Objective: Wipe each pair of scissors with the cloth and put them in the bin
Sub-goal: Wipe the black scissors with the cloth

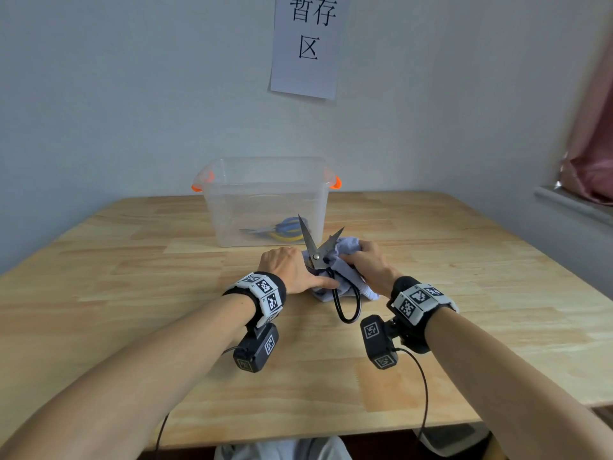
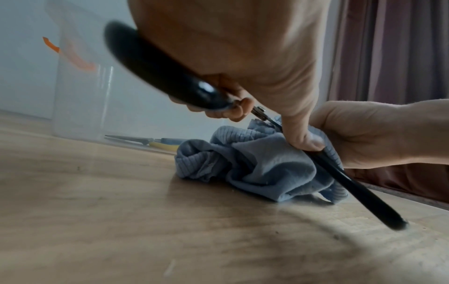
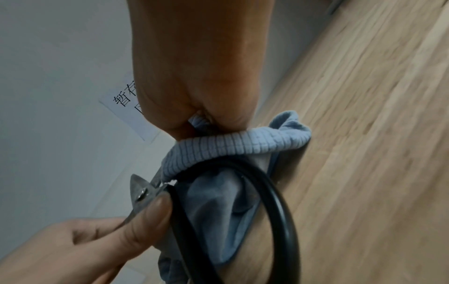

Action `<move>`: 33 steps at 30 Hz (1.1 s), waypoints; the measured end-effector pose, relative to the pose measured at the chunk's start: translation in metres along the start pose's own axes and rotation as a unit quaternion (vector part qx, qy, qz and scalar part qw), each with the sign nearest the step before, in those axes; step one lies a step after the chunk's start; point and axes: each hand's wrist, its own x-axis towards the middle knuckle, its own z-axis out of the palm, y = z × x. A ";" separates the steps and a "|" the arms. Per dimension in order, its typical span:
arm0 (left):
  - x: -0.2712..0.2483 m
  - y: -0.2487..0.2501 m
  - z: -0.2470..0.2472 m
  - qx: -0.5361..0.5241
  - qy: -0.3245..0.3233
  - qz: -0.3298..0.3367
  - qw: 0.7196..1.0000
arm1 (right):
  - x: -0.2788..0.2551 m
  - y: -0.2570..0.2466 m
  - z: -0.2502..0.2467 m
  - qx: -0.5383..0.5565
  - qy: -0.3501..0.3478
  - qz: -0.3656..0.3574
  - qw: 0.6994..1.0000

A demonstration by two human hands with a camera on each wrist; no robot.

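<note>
Scissors, two pairs: one black-handled pair (image 1: 318,257) with blades parted, one blue-and-yellow-handled pair (image 1: 282,230) inside the bin. Cloth, one: light blue, ribbed at the edge (image 1: 345,260). Bin, one: clear plastic (image 1: 232,207) with two orange handle clips (image 1: 198,184). Bench, one: pale wood (image 1: 464,277). Hands, two: left hand (image 1: 288,268), right hand (image 1: 368,262). Wristbands with printed square markers, two (image 1: 262,293). Wrist cameras, two (image 1: 257,348). Paper sign on wall, one (image 1: 306,44). Curtain, one, pink (image 1: 593,134).

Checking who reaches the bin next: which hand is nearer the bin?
Right, slightly. The right hand grips the cloth just before the bin; the left hand sits further back.
</note>
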 end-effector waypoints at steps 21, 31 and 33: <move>0.004 0.008 -0.001 0.031 -0.012 0.009 0.999 | -0.011 0.000 0.013 0.208 -0.081 0.043 0.974; 0.007 0.013 0.002 0.077 0.009 0.039 0.996 | -0.006 0.003 0.017 0.200 0.002 0.045 0.979; 0.006 0.013 0.002 0.078 0.019 0.040 0.996 | -0.006 0.002 0.017 0.210 0.025 0.045 0.976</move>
